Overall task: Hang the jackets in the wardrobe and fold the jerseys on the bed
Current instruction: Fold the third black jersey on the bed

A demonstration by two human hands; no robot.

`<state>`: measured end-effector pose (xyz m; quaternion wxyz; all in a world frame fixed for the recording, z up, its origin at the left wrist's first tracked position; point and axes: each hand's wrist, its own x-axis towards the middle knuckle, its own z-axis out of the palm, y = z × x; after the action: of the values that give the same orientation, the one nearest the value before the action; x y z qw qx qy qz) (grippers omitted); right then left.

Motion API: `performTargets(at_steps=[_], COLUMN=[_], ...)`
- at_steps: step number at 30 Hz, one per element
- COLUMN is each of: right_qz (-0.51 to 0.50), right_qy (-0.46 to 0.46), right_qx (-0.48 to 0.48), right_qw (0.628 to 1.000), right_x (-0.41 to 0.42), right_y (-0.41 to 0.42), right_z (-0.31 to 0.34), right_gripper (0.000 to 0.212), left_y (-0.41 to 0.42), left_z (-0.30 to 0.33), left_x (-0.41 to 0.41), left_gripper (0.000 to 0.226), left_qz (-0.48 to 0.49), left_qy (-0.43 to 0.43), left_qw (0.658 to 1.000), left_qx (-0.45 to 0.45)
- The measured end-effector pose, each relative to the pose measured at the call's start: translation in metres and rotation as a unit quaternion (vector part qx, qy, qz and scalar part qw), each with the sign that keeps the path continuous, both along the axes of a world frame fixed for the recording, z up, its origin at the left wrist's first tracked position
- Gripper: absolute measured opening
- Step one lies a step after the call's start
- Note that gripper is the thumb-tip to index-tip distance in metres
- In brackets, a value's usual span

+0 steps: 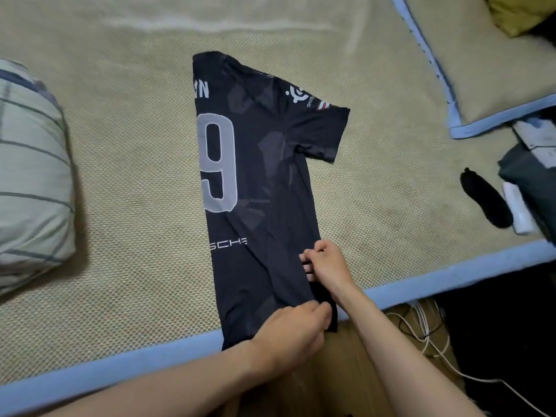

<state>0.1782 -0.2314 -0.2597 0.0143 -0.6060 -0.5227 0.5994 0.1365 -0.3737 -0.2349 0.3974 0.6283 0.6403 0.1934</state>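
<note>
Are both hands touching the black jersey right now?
Touching. The head view shows the left hand pinching the black jersey at its hem corner, and the right hand gripping its right edge.

Jersey (258, 176) lettering partly folded under

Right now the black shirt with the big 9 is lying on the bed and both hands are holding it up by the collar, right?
Not quite. The head view shows both hands at the bottom hem, not the collar: the left hand and right hand pinch the hem end of the black shirt near the bed's blue edge. It does lie on the bed.
</note>
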Motion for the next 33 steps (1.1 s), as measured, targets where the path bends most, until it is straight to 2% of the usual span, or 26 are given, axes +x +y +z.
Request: performTargets(at_steps=[1, 2, 4, 5, 9, 10, 14, 16, 18, 19, 21, 24, 26, 29, 31, 33], right_qz=[0.004, 0.022, 0.094, 0.123, 0.124, 0.124, 0.189, 0.212, 0.196, 0.187, 0.183, 0.187, 0.17, 0.151, 0.127, 0.071], right_qy=[-0.003, -0.009, -0.047, -0.066, -0.092, -0.083, -0.082, -0.107, -0.131, -0.145, -0.169, -0.183, -0.166, -0.173, -0.17, -0.153], right_qx=[0.002, -0.002, -0.01, 0.0, 0.051, 0.044, 0.026, 0.059, 0.086, 0.094, 0.109, 0.119, 0.122, 0.141, 0.162, 0.163], right_qw=[1.0, 1.0, 0.994, 0.99, 0.987, 0.988, 0.978, 0.97, 0.968, 0.967, 0.962, 0.958, 0.964, 0.963, 0.964, 0.972], right_x=[0.002, 0.005, 0.012, 0.015, 0.021, 0.022, 0.023, 0.024, 0.028, 0.032, 0.043, 0.06, 0.067, 0.074, 0.074, 0.069], right_y=[0.002, 0.003, 0.004, 0.005, 0.015, 0.016, 0.008, 0.009, 0.018, 0.023, 0.033, 0.04, 0.042, 0.042, 0.038, 0.029], right_z=[0.001, 0.003, 0.005, 0.003, -0.007, -0.008, -0.009, -0.016, -0.021, -0.023, -0.026, -0.032, -0.036, -0.039, -0.04, -0.035], right_gripper=[0.027, 0.032, 0.06, 0.064, 0.034, 0.032, 0.053, 0.035, 0.02, 0.02, 0.033, 0.046, 0.047, 0.052, 0.05, 0.035], left_y=[0.005, 0.009, 0.015, 0.018, 0.021, 0.021, 0.02, 0.018, 0.015, 0.013, 0.01, 0.008, 0.005, -0.007, -0.012, -0.011], left_z=[-0.002, -0.003, -0.004, -0.005, -0.012, -0.014, -0.02, -0.021, -0.017, -0.015, -0.015, -0.028, -0.041, -0.055, -0.06, -0.059], left_x=[0.007, 0.014, 0.027, 0.032, 0.04, 0.041, 0.042, 0.038, 0.028, 0.02, 0.0, -0.042, -0.076, -0.117, -0.126, -0.122], left_gripper=[0.01, 0.012, 0.017, 0.02, 0.023, 0.023, 0.031, 0.036, 0.03, 0.026, 0.024, 0.026, 0.028, 0.03, 0.03, 0.027], left_qz=[-0.001, -0.003, -0.011, -0.015, -0.039, -0.047, -0.085, -0.111, -0.112, -0.09, -0.016, 0.058, 0.057, 0.028, 0.014, -0.009], left_qy=[-0.006, -0.005, 0.013, 0.024, 0.039, 0.041, 0.066, 0.065, 0.067, 0.077, 0.121, 0.21, 0.224, 0.177, 0.162, 0.188], left_qw=[1.0, 1.0, 1.0, 1.0, 0.998, 0.998, 0.994, 0.992, 0.991, 0.993, 0.992, 0.971, 0.955, 0.94, 0.936, 0.934], left_qx=[-0.001, 0.001, 0.004, 0.004, 0.009, 0.009, 0.011, 0.011, 0.002, -0.009, -0.034, -0.099, -0.183, -0.291, -0.311, -0.304])
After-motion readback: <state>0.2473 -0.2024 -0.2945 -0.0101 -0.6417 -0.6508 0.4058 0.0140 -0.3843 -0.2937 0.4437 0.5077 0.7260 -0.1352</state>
